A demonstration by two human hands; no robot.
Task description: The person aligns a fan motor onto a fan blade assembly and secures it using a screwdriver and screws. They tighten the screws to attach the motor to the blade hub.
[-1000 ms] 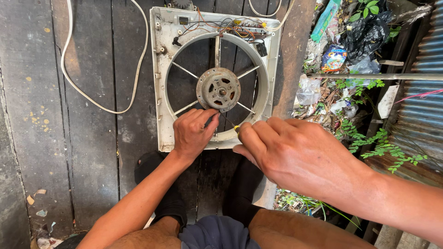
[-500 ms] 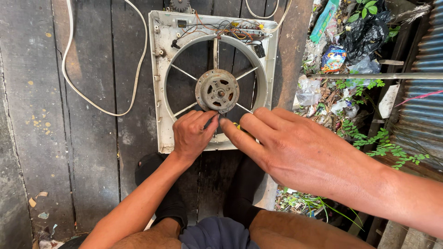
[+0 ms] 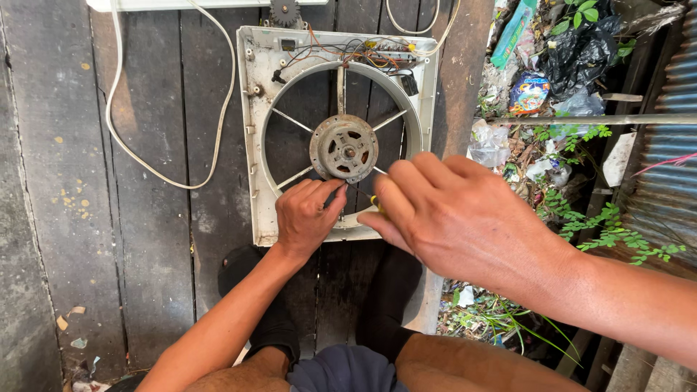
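A white square fan frame lies flat on dark wooden planks, with a round metal motor held at its centre by thin spokes. Coloured wires run along its top edge. My left hand rests on the frame's lower part, fingertips pinched at the motor's bottom edge. My right hand is closed around a tool with a yellow handle, mostly hidden by the fingers, pointing toward the motor's lower rim. Both hands almost touch each other.
A white power cord loops over the planks at left. A small gear lies above the frame. At right, the boards end at litter, plastic bags, green plants and corrugated metal sheet. My knees show at the bottom.
My right hand has shifted left toward the motor, closing in beside the left hand. The left hand's fingers have crept slightly up to the motor's lower edge.
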